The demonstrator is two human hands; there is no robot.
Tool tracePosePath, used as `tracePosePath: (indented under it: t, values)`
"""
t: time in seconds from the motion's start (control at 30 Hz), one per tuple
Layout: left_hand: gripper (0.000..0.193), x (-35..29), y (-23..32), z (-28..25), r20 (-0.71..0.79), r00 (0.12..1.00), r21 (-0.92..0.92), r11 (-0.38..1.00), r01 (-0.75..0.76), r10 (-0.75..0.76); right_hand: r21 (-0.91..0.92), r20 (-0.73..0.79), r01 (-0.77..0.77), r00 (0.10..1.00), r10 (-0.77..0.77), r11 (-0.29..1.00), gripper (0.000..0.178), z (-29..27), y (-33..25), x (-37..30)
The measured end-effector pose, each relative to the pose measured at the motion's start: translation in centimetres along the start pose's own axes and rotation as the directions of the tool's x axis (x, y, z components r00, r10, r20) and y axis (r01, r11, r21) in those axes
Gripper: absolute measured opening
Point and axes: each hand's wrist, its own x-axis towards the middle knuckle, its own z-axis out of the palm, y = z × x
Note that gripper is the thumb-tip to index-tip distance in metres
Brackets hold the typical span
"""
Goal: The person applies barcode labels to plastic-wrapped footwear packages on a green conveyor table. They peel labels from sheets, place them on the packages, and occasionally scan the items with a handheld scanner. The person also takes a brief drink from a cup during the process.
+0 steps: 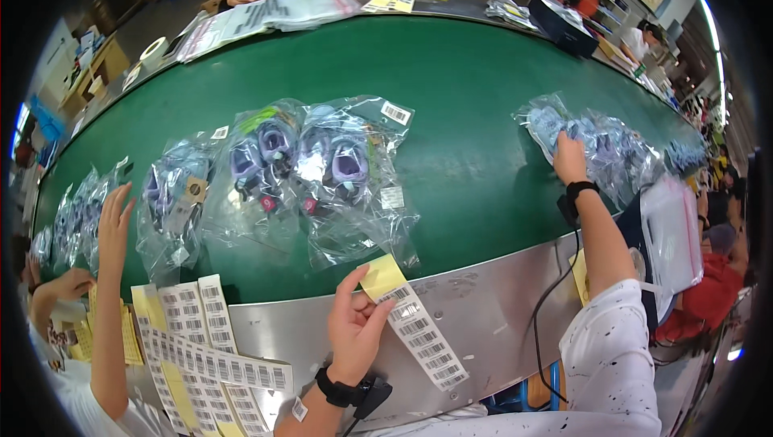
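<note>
My left hand (358, 331) pinches a strip of barcode stickers (425, 336) between thumb and fingers, over the metal edge near me. The strip's top end is bare yellow backing. Out to the right, my right hand (570, 160) has its fingers closed on a clear bag of light blue shoes (549, 120); its fingertips are partly hidden. Nearer the middle lie a bagged pair of purple-blue shoes (349, 161), with a white label on its bag, and a second bagged pair (256, 155) beside it.
The green belt (467, 74) carries more bagged shoes (173, 183). Sticker sheets (201, 356) lie at the near left, close to a co-worker's raised arm (113, 292). Plastic bags (274, 14) line the far edge by another person. A cable (547, 300) hangs from my right wrist.
</note>
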Motion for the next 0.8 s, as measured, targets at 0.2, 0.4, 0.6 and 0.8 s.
tracePosePath:
  t: [0.2,0.4,0.6,0.8]
  values:
    - [0.033,-0.5,-0.1,0.6,0.013,0.997,0.119,0.99,-0.071,0.07,0.643,0.044,-0.005,0.999,-0.03,0.766,0.037,-4.5,-11.9,-0.6]
    - [0.022,-0.7,0.4,1.0,-0.124,0.99,0.183,0.982,-0.049,0.073,0.962,-0.068,0.214,0.792,-0.607,0.172,0.021,-18.1,-27.3,-11.3]
    - [0.021,-0.7,0.7,1.6,-0.096,0.991,0.187,0.98,-0.076,0.095,0.987,0.027,0.068,0.827,-0.561,0.147,0.011,-18.9,-26.8,-16.3]
    - [0.018,-1.0,0.6,2.0,-0.07,0.995,0.197,0.979,-0.054,0.069,0.989,0.002,0.068,0.884,-0.468,0.133,0.01,-18.5,-25.4,-17.2]
